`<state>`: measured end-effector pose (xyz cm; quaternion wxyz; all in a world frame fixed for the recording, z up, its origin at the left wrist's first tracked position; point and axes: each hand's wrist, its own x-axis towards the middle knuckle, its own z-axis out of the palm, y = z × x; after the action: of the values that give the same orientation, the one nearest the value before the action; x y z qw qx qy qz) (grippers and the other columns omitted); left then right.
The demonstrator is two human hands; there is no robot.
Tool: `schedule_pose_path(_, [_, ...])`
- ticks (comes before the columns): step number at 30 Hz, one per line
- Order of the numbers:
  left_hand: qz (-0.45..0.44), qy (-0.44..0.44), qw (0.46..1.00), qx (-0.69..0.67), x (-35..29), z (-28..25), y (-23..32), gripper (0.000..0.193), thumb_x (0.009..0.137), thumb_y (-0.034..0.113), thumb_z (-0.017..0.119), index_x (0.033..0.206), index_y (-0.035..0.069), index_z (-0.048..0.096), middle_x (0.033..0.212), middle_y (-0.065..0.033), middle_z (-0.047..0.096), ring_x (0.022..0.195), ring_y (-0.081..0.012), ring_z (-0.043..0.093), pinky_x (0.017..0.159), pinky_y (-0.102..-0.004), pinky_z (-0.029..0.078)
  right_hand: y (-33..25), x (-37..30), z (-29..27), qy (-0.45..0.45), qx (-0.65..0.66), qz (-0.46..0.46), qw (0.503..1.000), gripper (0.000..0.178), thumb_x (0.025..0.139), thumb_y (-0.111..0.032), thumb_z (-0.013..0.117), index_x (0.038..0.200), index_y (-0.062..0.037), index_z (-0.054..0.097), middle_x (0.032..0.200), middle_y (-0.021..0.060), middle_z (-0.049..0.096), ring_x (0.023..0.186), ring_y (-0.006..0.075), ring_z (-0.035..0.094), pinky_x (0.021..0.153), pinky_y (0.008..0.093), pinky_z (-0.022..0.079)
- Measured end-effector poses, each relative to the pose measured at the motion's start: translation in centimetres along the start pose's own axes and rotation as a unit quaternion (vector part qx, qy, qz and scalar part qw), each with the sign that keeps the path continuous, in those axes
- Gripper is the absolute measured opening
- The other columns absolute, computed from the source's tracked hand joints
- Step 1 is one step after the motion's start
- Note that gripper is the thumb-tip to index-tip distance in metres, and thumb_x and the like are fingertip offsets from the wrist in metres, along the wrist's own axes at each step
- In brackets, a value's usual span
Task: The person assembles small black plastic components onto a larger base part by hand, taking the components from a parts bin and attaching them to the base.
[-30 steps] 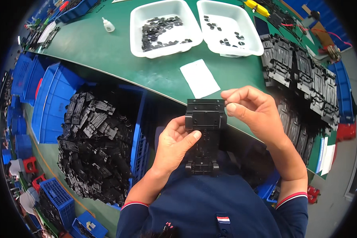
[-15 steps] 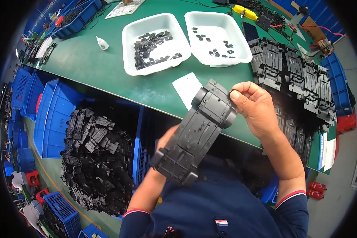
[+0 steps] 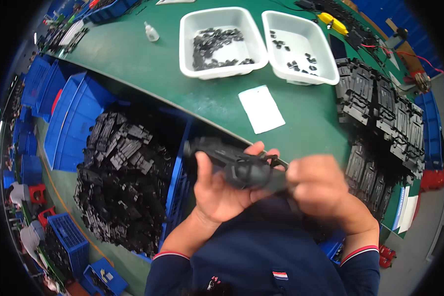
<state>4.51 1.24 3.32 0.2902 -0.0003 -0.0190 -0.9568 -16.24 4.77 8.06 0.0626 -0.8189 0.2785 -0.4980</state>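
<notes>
A long black plastic part (image 3: 217, 150), shaped like a small chassis with rounded wheel-arch bulges, is held tilted in front of my body. My left hand (image 3: 222, 195) supports it from below, palm up, with the thumb at its left end and fingertips showing behind it. At the part's right end my right hand (image 3: 318, 185) is closed with curled fingers, smeared by motion; what they grip is hidden. Beyond the part, a white sheet (image 3: 262, 109) lies on the green table (image 3: 182, 96).
Two white tubs (image 3: 222, 74) (image 3: 301, 76) hold small black pieces. Stacks of similar black parts (image 3: 380, 103) stand at the right. At the lower left, a blue crate (image 3: 74, 123) stands beside a heap of black parts (image 3: 123, 197). A small white bottle (image 3: 151, 32) is on the table.
The part has turned from its broad flat face to a tilted, edge-on pose and come lower. My left hand now shows beneath it; my right hand has moved down and curled. The view has shifted.
</notes>
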Motion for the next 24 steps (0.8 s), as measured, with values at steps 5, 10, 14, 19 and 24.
schedule_pose_path(5, [0.114,0.118,0.98,0.113,-0.3,0.9,1.0,0.078,0.094,0.057,0.041,0.144,-0.001,0.028,0.144,-0.0224,0.037,0.131,-0.0429,0.038,0.11,-0.0524,0.031,0.8,0.0,2.0,-0.061,-0.014,-0.129,0.99,0.014,0.075,-0.003,0.066,0.087,0.002,0.06,0.099,0.0199,0.064,0.086,0.031,0.064,0.076,0.042,0.057])
schedule_pose_path(10, [0.208,0.127,0.955,0.171,-0.8,-0.1,3.1,0.044,0.098,0.021,0.048,0.136,0.0,0.039,0.129,-0.0204,0.053,0.122,-0.036,0.05,0.103,-0.0491,0.041,-0.3,0.9,2.0,0.019,0.003,0.15,0.989,0.022,0.072,0.006,0.069,0.092,0.0014,0.061,0.091,0.0132,0.062,0.071,0.0239,0.059,0.067,0.0301,0.05])
schedule_pose_path(14, [0.251,0.162,0.923,0.244,-0.8,-0.9,3.9,0.041,0.096,0.014,0.052,0.133,-0.003,0.043,0.123,-0.0182,0.056,0.119,-0.0325,0.053,0.101,-0.0446,0.043,1.5,1.5,2.0,0.173,0.165,0.472,0.848,0.014,0.085,-0.002,0.067,0.098,0.0017,0.062,0.09,0.0021,0.062,0.076,0.0061,0.056,0.066,0.0201,0.046])
schedule_pose_path(19, [0.271,0.206,0.875,0.344,-0.1,-2.2,3.2,0.045,0.093,0.007,0.056,0.132,-0.007,0.04,0.116,-0.0194,0.061,0.111,-0.0292,0.059,0.098,-0.0405,0.047,5.3,1.5,0.9,0.122,0.127,0.569,0.803,0.011,0.086,-0.004,0.065,0.096,0.0015,0.065,0.081,0.0019,0.063,0.071,0.0066,0.058,0.064,0.0205,0.048])
schedule_pose_path(24, [0.204,0.182,0.905,0.327,1.1,-3.2,2.4,0.042,0.093,0.009,0.058,0.129,-0.005,0.043,0.117,-0.0193,0.061,0.111,-0.0284,0.059,0.097,-0.0394,0.047,9.0,0.9,1.1,0.095,0.116,0.576,0.804,0.011,0.084,-0.005,0.066,0.093,0.0012,0.065,0.076,0.0016,0.063,0.066,0.0063,0.056,0.057,0.0214,0.046])
